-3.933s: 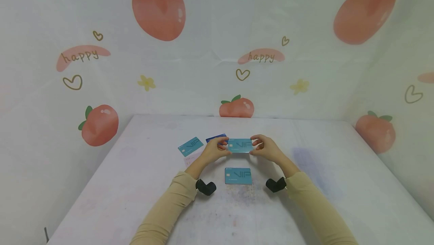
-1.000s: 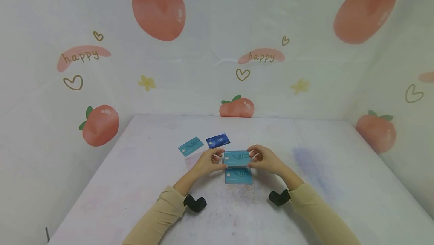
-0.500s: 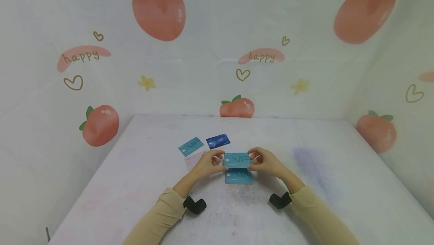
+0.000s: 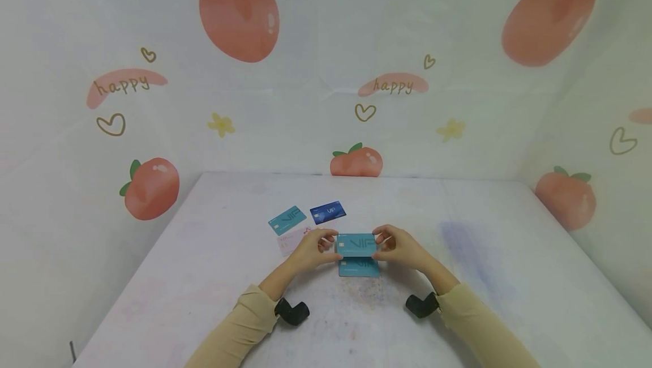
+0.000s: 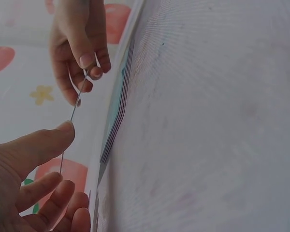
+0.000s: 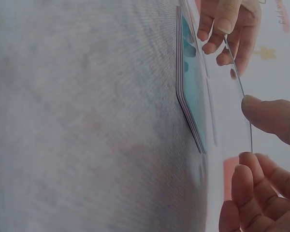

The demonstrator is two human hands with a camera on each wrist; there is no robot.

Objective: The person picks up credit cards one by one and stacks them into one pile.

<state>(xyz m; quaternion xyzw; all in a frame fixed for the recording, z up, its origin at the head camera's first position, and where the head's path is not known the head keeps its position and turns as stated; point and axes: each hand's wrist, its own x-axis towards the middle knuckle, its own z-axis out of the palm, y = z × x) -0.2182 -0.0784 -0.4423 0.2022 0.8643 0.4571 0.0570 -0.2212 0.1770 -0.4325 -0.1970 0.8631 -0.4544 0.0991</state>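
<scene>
Both hands hold one teal VIP card (image 4: 356, 244) level between them, seen nearly edge-on as a thin line in the wrist views. My left hand (image 4: 312, 249) pinches its left end between thumb and fingertips. At the right end, my right hand (image 4: 402, 248) does likewise. Below the held card lies a small stack of cards (image 4: 359, 269) with a teal VIP card on top; the held card overlaps its far part in the head view. Several layered edges of that stack (image 6: 188, 92) show in the right wrist view, with a gap between it and the held card.
Behind my left hand lie another teal VIP card (image 4: 287, 220), a dark blue VIP card (image 4: 328, 212) and a pale pink card (image 4: 291, 240), partly covered by that hand. A white table (image 4: 214, 277) carries everything, with a fruit-printed cloth (image 4: 316, 28) behind it.
Both hands have brought the teal card toward the front, from behind the stack to overlapping it in the head view. The dark blue card has come out from behind the left hand.
</scene>
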